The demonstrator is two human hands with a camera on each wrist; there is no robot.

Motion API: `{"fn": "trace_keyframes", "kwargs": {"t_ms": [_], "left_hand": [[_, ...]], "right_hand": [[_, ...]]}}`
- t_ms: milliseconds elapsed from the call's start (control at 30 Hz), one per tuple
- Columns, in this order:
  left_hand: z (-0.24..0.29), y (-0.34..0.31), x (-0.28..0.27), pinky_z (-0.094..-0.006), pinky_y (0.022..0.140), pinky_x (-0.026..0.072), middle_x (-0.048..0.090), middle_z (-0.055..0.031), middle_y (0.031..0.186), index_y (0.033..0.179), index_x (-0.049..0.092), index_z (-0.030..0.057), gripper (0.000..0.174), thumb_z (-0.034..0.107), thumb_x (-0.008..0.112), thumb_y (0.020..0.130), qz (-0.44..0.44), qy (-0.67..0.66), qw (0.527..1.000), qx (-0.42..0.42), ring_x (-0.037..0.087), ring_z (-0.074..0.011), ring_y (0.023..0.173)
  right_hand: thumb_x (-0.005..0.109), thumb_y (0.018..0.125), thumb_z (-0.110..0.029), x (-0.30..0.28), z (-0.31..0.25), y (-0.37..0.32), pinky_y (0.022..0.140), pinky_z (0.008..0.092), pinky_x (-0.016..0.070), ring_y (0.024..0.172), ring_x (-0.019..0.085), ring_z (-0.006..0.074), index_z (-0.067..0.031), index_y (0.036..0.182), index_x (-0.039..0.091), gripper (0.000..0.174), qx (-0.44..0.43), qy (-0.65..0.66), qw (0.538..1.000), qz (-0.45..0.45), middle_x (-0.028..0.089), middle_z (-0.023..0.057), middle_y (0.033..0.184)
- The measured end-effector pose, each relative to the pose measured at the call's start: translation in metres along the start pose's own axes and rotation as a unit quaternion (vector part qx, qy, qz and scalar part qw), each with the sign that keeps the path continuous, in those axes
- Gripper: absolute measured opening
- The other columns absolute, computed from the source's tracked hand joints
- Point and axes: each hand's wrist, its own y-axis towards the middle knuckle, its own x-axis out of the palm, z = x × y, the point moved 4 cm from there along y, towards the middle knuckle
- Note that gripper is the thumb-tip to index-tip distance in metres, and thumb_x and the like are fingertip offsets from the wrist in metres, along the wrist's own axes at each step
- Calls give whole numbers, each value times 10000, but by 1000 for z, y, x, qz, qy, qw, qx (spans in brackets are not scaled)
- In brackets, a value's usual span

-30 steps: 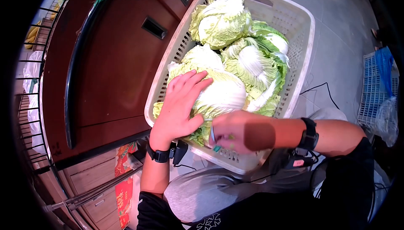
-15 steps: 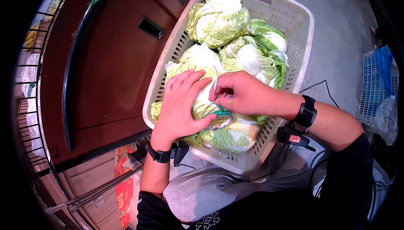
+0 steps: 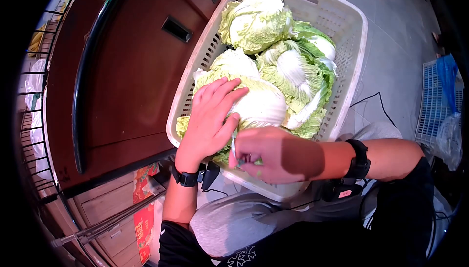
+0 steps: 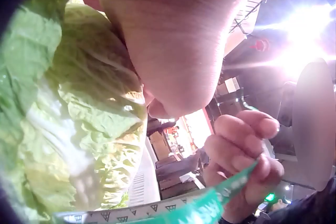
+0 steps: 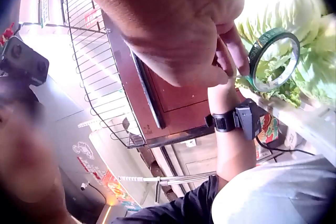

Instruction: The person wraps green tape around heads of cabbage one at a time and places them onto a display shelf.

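My left hand (image 3: 210,120) lies flat on a napa cabbage (image 3: 261,106) at the near left of a white plastic basket (image 3: 359,47), fingers spread. My right hand (image 3: 278,155) is at the near end of this cabbage, low beside my left thumb. It pinches a strip of green printed tape (image 4: 231,184), which stretches across the bottom of the left wrist view. In the right wrist view the tape roll (image 5: 255,56) hangs on edge against the cabbage, just past the right fingertips. The right hand hides the roll in the head view.
Several more napa cabbages (image 3: 256,22) fill the far part of the basket. A dark red cabinet (image 3: 132,81) stands along the left side. On the floor at right are a blue crate (image 3: 427,101) and a black cable (image 3: 381,103). A wire rack (image 3: 46,71) is at far left.
The right hand was low at first, rose over the cabbage with the roll showing below it, and is now low again near the left thumb. The left hand stays on the cabbage.
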Motion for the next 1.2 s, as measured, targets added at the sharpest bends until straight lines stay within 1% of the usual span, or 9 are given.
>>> {"fn": "trace_keyframes", "kwargs": {"t_ms": [33,133,233,333,400,567,733,967,1200], "left_hand": [[1,0,0,-495,1178,273,546,-147,1444,1365,600,84,460,194,514,927,-4,7,1000,-4,441,-357,1385],[0,0,2,-492,1175,276,547,-140,1445,1364,601,86,429,203,510,962,-2,10,1000,-5,441,-356,1384],[-1,-1,2,-491,1176,276,547,-138,1448,1363,601,85,444,174,523,936,1,1,1000,2,440,-356,1388],[-3,-2,3,-494,1174,281,547,-135,1450,1366,599,80,463,166,530,916,1,14,1000,9,443,-358,1388],[-4,-2,3,-497,1172,284,548,-136,1452,1357,602,77,477,180,558,894,7,8,1000,6,445,-361,1388],[4,-1,1,-500,1160,303,560,-144,1437,1318,623,75,542,316,679,835,21,16,1000,-4,462,-364,1376],[8,2,3,-496,1147,319,577,-150,1404,1292,642,83,689,480,776,745,41,37,998,-15,481,-365,1356],[11,5,4,-500,1159,304,558,-145,1436,1332,621,82,765,451,798,685,18,45,999,-16,465,-367,1371],[9,3,3,-494,1170,298,536,-133,1464,1370,597,112,785,383,830,670,4,47,999,-7,449,-362,1388]], "right_hand": [[674,847,19,0,-6,-1,718,351,529,797,650,244,-47,970,664,140,26,34,998,-40,631,89,884],[637,789,76,5,0,-2,718,377,509,796,638,292,-32,936,643,183,-47,44,997,-36,639,122,891],[625,785,74,-5,14,6,698,366,511,769,635,283,-27,932,650,180,-41,45,997,-39,641,125,891],[614,789,67,-22,37,16,671,326,498,710,595,191,-30,944,664,190,-8,49,999,-19,631,77,844],[617,856,80,-36,54,20,760,256,506,856,593,99,-29,963,658,158,62,69,995,-37,607,40,955],[660,852,69,-48,70,22,802,239,503,922,607,81,-29,965,632,152,119,120,984,62,627,4,996],[674,856,68,-41,59,15,810,255,549,916,644,111,-15,957,627,139,140,18,976,166,648,30,949],[705,857,46,-24,67,-1,762,281,585,843,652,135,17,958,630,129,257,197,894,311,645,71,921],[721,844,23,-40,64,2,713,249,533,767,620,92,11,956,671,122,204,76,931,294,664,43,877]]}}
